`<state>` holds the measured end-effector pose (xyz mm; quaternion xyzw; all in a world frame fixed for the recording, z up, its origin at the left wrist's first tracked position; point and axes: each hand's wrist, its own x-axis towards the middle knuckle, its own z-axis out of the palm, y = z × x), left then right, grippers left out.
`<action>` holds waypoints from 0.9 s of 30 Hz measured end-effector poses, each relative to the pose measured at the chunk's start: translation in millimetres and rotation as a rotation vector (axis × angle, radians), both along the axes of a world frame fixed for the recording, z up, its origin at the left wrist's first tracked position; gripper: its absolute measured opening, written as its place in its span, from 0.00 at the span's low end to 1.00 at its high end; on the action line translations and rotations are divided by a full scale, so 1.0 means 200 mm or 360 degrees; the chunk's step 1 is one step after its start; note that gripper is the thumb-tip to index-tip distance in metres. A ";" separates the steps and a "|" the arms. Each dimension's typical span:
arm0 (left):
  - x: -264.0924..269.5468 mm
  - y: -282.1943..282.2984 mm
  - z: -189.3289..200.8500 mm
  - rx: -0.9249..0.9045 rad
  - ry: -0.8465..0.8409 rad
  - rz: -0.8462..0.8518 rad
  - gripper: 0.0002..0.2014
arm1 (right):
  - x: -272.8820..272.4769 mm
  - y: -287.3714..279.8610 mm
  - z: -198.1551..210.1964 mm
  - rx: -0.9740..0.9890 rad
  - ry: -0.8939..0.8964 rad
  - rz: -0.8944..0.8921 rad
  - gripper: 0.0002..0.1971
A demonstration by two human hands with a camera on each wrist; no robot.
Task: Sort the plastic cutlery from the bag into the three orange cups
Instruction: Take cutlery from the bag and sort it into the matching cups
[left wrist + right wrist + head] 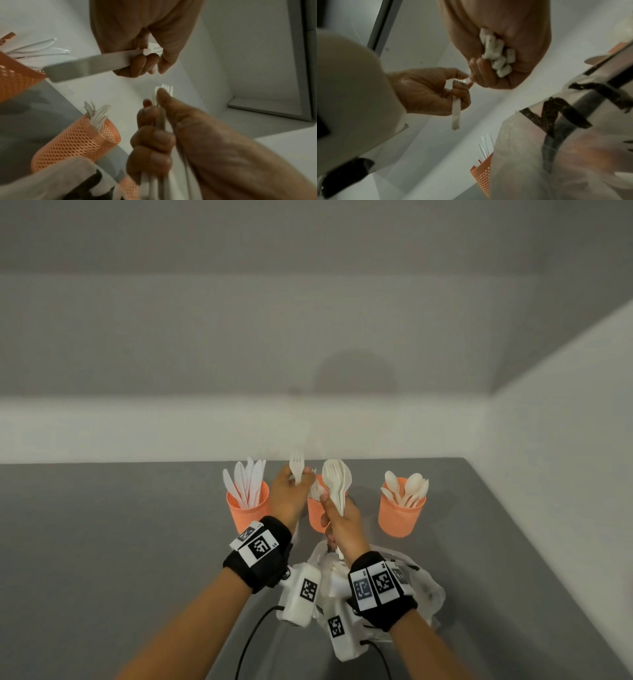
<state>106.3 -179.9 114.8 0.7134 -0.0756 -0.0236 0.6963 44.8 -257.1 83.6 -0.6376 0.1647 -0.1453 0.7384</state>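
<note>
Left hand point(289, 498) pinches one light, stiff fork point(296, 466) mid-handle at frame centre; right hand point(342, 529) clasps a slippery cutlery bundle point(337, 484).

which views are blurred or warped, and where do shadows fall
Head view: mostly sharp, a round shadow on the wall, slight blur on the fork in the left hand. Left wrist view: warped, the near fork handle smeared. Right wrist view: dim, the bag a blurred haze, the right hand in shade.

Left hand point(289, 498) pinching, right hand point(342, 525) fisted — both apparently raised.
</note>
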 end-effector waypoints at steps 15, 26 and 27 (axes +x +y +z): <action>0.05 -0.01 -0.03 0.0286 -0.0350 -0.0080 0.03 | -0.04 0.00 0.00 0.0056 0.0118 0.0074 0.20; -0.09 0.00 -0.07 -0.0127 0.0237 -0.0369 0.09 | 0.01 0.01 -0.02 -0.0185 0.0032 -0.0094 0.22; -0.10 -0.01 -0.08 -0.0126 0.0267 -0.0374 0.10 | 0.02 0.01 -0.04 -0.0232 0.0057 -0.0102 0.23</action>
